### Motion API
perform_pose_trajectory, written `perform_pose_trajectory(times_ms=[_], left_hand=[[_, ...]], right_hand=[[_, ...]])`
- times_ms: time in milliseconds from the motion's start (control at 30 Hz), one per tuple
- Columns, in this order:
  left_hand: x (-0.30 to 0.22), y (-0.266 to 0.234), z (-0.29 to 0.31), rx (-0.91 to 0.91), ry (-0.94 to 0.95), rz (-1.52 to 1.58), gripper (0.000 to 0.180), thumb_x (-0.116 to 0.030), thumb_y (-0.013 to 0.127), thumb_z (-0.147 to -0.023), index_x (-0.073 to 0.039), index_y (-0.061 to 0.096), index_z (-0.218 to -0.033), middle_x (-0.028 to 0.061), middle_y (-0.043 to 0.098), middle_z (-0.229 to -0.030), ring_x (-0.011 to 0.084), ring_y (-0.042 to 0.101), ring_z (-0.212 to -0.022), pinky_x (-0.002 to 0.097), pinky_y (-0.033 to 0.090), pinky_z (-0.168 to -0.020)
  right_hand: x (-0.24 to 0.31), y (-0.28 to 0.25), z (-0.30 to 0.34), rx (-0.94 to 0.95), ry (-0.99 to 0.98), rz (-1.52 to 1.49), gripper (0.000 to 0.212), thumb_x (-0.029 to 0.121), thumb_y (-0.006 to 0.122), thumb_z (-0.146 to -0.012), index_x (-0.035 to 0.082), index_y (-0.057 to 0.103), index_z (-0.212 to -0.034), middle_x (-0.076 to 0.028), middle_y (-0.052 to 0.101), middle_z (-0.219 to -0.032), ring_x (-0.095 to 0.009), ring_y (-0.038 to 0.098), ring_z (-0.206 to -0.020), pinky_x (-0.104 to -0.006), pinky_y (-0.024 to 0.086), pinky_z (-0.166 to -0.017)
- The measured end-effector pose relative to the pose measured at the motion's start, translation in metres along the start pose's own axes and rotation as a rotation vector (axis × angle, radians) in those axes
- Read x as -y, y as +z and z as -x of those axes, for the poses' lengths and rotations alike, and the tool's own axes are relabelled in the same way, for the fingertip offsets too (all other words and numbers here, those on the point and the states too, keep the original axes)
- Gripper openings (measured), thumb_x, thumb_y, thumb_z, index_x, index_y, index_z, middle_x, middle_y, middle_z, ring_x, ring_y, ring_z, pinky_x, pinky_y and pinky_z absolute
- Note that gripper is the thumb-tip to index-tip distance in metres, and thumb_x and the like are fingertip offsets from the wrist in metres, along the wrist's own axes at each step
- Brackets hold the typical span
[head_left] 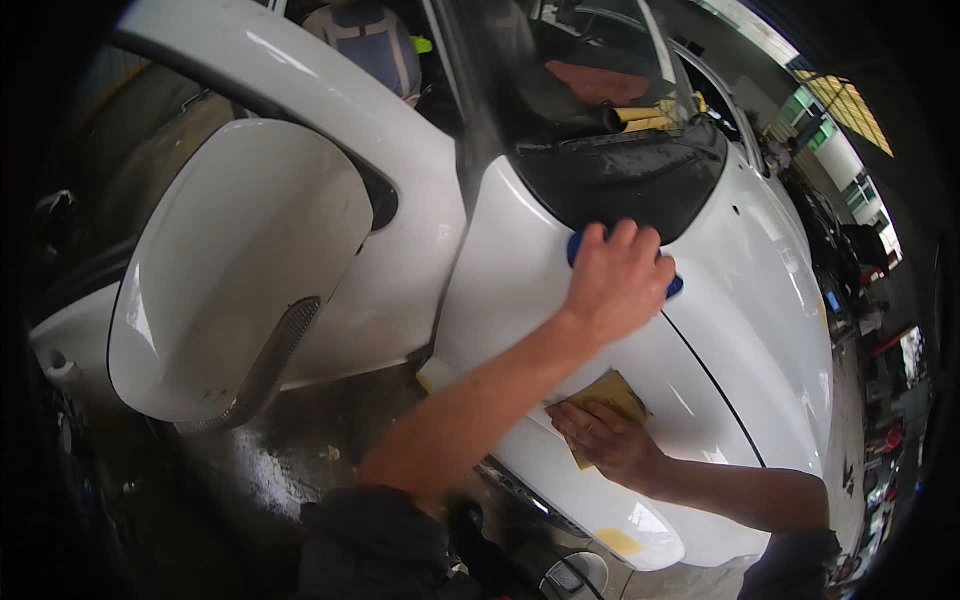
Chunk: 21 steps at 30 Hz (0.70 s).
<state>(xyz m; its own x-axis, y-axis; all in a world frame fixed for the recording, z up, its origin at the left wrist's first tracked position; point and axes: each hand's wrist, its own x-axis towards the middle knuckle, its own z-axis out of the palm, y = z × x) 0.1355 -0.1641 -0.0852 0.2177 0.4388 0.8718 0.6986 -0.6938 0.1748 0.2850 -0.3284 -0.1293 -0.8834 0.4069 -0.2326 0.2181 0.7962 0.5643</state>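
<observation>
My left hand [622, 280] is wrapped over a blue block [674, 287], whose two ends stick out past the fingers. It rests on the white car's front fender [520, 270], by the base of the windshield. Most of the block and its underside are hidden. Lower down, my right hand [605, 440] presses a yellow sheet [622, 396], which looks like sandpaper, against the fender's side. The fingers lie together over the sheet, and one corner shows beyond them. A dark seam [715, 380] between fender and hood runs near both hands.
At the left, the open car door [400, 250] carries a large white side mirror [240, 270]. Yellow patches [618, 541] mark the lower front of the body. A round white container [575, 575] stands on the floor below. Yellow items [645, 118] lie near the windshield.
</observation>
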Motion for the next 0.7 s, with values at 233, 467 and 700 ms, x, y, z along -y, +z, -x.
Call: perform_pose_trajectory(times_ms=[233,467,700], left_hand=[[0.066,-0.012,-0.012,-0.126,-0.057,-0.001,0.023,-0.026,0.083,-0.067,-0.015,0.068,-0.079,0.0033,0.062,-0.088,0.0245,0.063,-0.088,0.0422,0.048,-0.07],[0.008,-0.02,0.051,-0.176,-0.112,0.177,0.027,-0.03,0.085,-0.065,-0.016,0.067,-0.08,0.0027,0.061,-0.087,0.025,0.064,-0.091,0.0449,0.048,-0.072],[0.062,-0.056,0.101,-0.379,-0.47,0.477,0.018,-0.015,0.077,-0.079,-0.005,0.065,-0.088,0.0104,0.064,-0.083,0.0271,0.064,-0.078,0.0418,0.052,-0.071]], right_hand=[[-0.032,0.003,-0.064,0.112,0.042,-0.032,0.062,0.02,0.055,-0.097,0.009,0.046,-0.157,-0.006,0.04,-0.167,-0.02,0.031,-0.156,-0.0408,0.024,-0.127],[-0.034,0.013,-0.019,0.024,-0.01,0.483,0.055,0.023,0.056,-0.095,0.013,0.055,-0.149,-0.004,0.048,-0.159,-0.021,0.037,-0.151,-0.0437,0.024,-0.128],[-0.046,0.007,-0.108,0.167,0.257,-0.148,0.053,0.035,0.063,-0.094,0.017,0.061,-0.144,-0.003,0.049,-0.158,-0.022,0.039,-0.151,-0.0465,0.021,-0.128]])
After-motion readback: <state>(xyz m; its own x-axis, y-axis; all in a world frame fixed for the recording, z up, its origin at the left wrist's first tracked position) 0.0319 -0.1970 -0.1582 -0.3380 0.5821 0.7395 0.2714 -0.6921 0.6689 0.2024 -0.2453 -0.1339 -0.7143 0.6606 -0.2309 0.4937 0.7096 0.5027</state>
